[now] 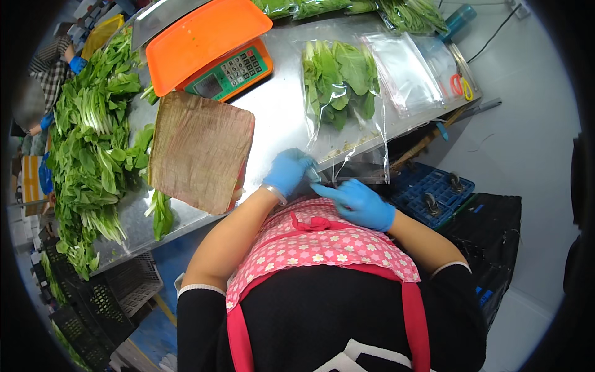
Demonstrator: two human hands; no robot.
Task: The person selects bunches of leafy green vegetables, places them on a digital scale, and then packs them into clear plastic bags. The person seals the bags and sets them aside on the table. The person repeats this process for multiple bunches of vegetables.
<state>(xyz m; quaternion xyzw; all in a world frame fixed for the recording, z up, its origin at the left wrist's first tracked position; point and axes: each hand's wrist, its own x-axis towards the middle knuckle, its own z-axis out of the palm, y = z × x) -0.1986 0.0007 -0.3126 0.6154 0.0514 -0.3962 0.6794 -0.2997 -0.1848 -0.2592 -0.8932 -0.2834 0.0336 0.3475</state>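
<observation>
My left hand (289, 172), in a blue glove, is closed on the near left edge of a clear plastic bag, at the front edge of the metal table. Leafy greens (341, 81) lie inside that bag, whose open-looking end hangs over the table's edge. My right hand (360, 202), also gloved in blue, is beside the left one, its index finger extended towards the bag's edge; whether it touches the film is unclear. Left of my hands lies a brown, creased flat sheet or board (200, 151). A stack of clear plastic bags (406, 72) is to the right of the greens.
An orange digital scale (209, 39) stands at the back left. Loose greens (93, 162) are heaped on the left of the table. Scissors (460, 87) lie near the right end. Below are a blue wheeled dolly (418, 186) and crates (139, 283). Another person (49, 79) is at the far left.
</observation>
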